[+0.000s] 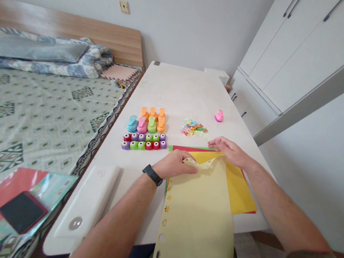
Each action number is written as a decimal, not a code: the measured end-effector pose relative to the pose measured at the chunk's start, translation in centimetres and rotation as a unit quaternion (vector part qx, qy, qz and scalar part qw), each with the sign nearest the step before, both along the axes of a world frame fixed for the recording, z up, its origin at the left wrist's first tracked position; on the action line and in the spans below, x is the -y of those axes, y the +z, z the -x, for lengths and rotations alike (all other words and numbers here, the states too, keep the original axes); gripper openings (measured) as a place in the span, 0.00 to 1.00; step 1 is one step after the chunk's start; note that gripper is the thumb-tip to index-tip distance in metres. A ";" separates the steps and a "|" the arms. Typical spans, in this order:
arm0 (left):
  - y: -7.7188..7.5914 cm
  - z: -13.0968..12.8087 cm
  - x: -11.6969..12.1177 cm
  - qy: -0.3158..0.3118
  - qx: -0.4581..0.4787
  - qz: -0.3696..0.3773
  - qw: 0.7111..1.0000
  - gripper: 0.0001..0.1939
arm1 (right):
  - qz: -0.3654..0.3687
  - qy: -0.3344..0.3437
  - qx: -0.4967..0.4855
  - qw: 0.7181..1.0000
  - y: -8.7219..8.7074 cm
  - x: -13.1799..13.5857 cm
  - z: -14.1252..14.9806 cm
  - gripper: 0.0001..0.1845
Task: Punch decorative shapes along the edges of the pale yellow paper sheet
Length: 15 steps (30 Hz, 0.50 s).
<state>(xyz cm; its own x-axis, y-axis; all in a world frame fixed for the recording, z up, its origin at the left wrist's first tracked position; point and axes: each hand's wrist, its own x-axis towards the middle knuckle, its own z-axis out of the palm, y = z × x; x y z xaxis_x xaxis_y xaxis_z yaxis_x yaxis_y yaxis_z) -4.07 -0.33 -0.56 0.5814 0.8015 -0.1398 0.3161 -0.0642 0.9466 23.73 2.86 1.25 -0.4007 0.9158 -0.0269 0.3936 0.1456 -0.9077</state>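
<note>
Bending at its top edge, a pale yellow sheet [197, 212] is pinched by the left hand [176, 164], with the thumb in front. The right hand [233, 153] is held open, its fingers out straight by the sheet's top right corner; whether the corner is touched cannot be told. Shaped holes are seen down the left side of the sheet. Under it, a bright yellow sheet [239, 190], a red sheet [185, 149] and a green sheet [170, 148] are stacked on the table [178, 89]. The step in hand seems to be the handling of the holed paper. For the next move, a soft, steady grip is called for, so that nothing is torn. Farther out, paper bits [193, 128] are heaped, and a pink punch [219, 116] is set to their right. On the left, big punches [142, 125] and small punches [141, 145] are lined up in rows.
</note>
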 end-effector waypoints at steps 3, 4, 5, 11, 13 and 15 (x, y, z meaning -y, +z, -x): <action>0.2 0.0 0.0 -0.004 0.000 0.003 1.000 0.20 | 0.020 -0.001 -0.002 1.000 -0.1 -0.1 0.1 0.26; 0.3 0.0 0.0 -0.004 0.000 -0.003 1.000 0.20 | 0.018 -0.004 0.001 1.000 -0.1 -0.1 0.1 0.26; 0.4 0.0 0.0 -0.001 0.001 -0.010 1.000 0.19 | 0.010 -0.008 0.005 1.000 0.0 0.0 0.3 0.25; 0.3 -0.1 0.2 0.017 0.007 0.007 1.000 0.18 | -0.061 -0.014 0.022 0.998 2.0 -1.3 2.6 0.21; 0.3 -0.2 0.3 0.025 0.013 0.004 1.000 0.17 | -0.089 -0.016 0.022 0.996 2.6 -2.7 4.2 0.21; 0.3 -0.2 0.3 0.031 0.026 0.000 0.999 0.17 | -0.107 -0.015 0.018 0.994 3.1 -4.6 6.2 0.21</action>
<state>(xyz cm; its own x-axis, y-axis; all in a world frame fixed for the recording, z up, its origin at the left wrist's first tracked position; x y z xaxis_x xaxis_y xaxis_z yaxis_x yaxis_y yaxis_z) -3.83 -0.67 -0.24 0.5366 0.8366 -0.1103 0.2700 -0.0464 0.9617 17.56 7.43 4.36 -0.3746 0.9141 0.1551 0.4331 0.3204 -0.8425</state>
